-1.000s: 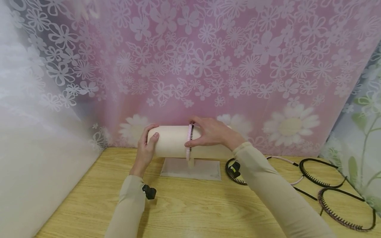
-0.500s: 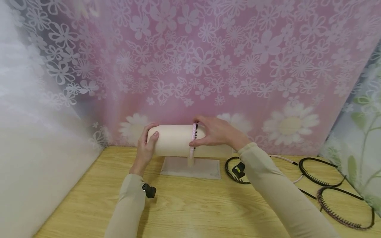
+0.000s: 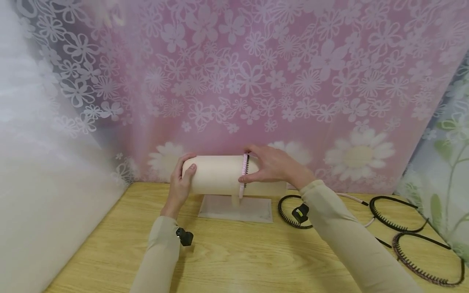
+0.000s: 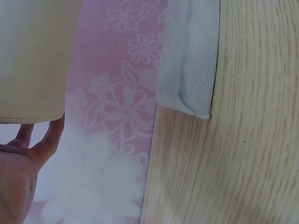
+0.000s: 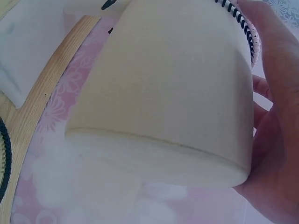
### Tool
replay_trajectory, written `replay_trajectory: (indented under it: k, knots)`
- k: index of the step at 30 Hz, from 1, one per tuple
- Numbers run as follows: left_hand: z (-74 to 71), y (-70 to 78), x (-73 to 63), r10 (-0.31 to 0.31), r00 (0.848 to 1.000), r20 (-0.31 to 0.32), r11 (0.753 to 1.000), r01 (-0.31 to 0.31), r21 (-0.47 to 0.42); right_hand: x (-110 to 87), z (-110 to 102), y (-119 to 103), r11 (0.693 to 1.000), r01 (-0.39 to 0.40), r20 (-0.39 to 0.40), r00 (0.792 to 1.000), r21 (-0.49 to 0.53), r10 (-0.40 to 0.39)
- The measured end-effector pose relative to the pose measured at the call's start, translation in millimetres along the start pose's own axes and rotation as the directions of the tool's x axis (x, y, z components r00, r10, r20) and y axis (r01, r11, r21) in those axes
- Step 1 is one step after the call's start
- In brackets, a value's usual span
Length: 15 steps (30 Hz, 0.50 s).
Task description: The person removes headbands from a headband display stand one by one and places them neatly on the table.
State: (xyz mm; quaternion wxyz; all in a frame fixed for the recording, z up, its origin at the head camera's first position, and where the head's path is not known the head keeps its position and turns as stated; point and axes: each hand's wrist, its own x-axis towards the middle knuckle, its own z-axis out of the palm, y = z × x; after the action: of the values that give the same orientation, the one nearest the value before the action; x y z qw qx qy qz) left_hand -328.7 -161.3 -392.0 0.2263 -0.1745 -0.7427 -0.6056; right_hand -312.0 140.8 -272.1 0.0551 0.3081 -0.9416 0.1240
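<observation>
A cream padded roll (image 3: 214,173) of a headband display stand lies level above its pale flat base (image 3: 220,211). Around the roll, right of its middle, sits a pink headband (image 3: 243,169) with black comb teeth. My right hand (image 3: 274,165) holds that headband, thumb at the front and fingers over the top. My left hand (image 3: 179,186) grips the roll's left end, with the thumb in front and fingers behind. In the right wrist view the band's teeth (image 5: 240,21) lie against the roll; its lower back is hidden.
On the wooden table (image 3: 227,260), several headbands lie at the right: a black one (image 3: 283,215) beside the base, a pink one (image 3: 349,197), another black one (image 3: 377,215) and a brownish one (image 3: 412,264). A pink flowered curtain (image 3: 220,101) hangs close behind the stand.
My right hand and the pink headband have slid a little to the right along the roll. The left hand keeps its grip on the left end.
</observation>
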Motion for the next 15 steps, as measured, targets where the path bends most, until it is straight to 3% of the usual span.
replay_trajectory:
  k: [15]
  knots:
    - [0.4,-0.8,-0.2,-0.003,1.000,-0.001,1.000,0.003,-0.011,-11.6,1,7,1.000,-0.026,-0.030,0.999,0.008,0.026]
